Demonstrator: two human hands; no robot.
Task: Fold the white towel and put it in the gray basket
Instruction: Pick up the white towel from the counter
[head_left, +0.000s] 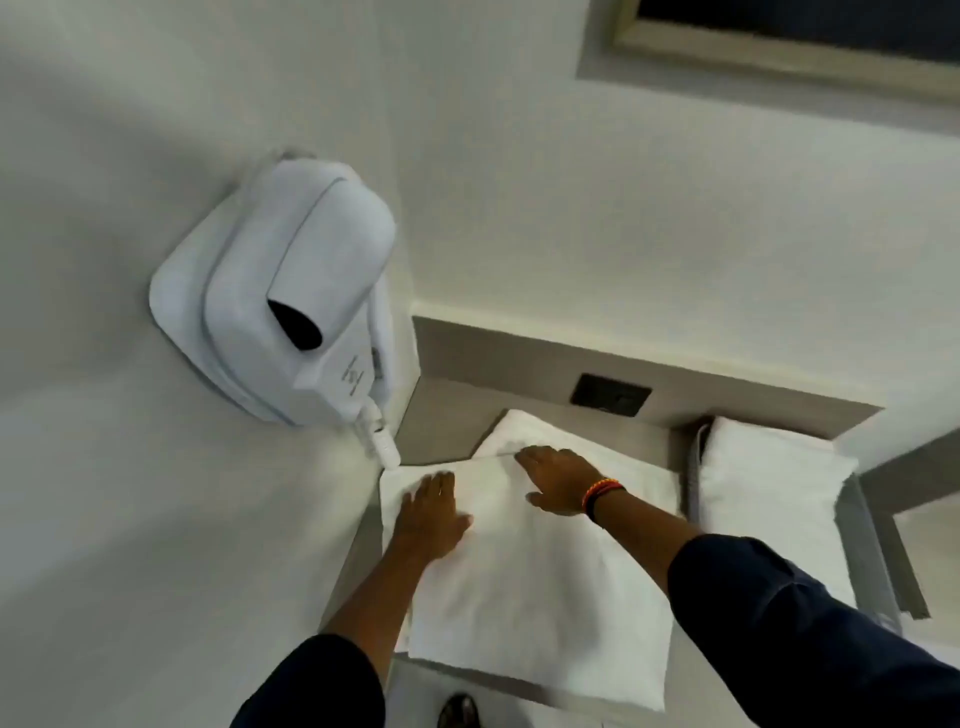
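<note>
Both arms are reaching forward in dark sleeves pushed up the forearms. The left hand (434, 512) is lying palm down, fingers extended and together. The right hand (558, 478) is also pressing flat, fingers stretched forward, thumb out, a striped band circling its wrist.

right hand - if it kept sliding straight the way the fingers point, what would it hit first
The right hand lies flat on the white towel, fingers aimed up-left. It would probably run off the towel's far edge and meet the left wall below the hair dryer; depth is uncertain.
</note>
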